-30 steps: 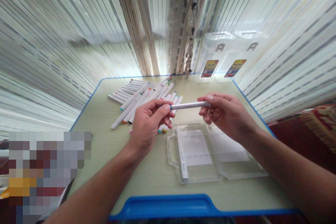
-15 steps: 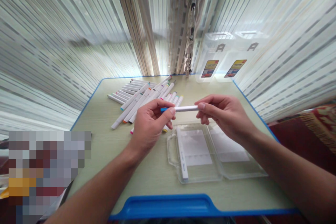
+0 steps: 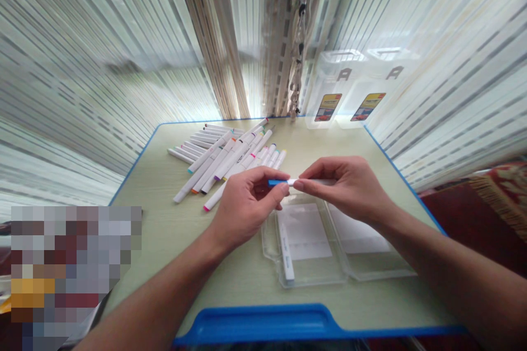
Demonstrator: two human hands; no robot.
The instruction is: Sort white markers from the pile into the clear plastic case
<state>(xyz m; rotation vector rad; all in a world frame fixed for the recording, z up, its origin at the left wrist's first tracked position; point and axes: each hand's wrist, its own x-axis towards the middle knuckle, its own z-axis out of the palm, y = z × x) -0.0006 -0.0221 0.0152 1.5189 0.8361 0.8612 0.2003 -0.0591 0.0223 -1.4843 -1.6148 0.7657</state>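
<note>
The work in hand is a two-handed pinch on one white marker (image 3: 315, 181), held level just above the near edge of the open case, in the middle of the frame. The left hand (image 3: 247, 211) closes thumb and fingers around the marker's blue end, and the right hand (image 3: 346, 189) pinches the grey-shadowed barrel; their fingertips almost meet. Both grips are tight on it, though the fingers hide the join, so whether a cap is loose is hard to tell.

Any lowering of the marker calls for care, since the clear plastic case (image 3: 313, 284) lies open right beneath the hands, with a second marker (image 3: 286, 252) in its left half. Loose markers (image 3: 222, 162) fan out at the upper left of the desk (image 3: 230, 274), close to the left hand. Two clear boxes (image 3: 349, 88) stand at the far right corner. Open desktop remains at the lower left, before the raised blue lip (image 3: 255, 318) at the near edge.
</note>
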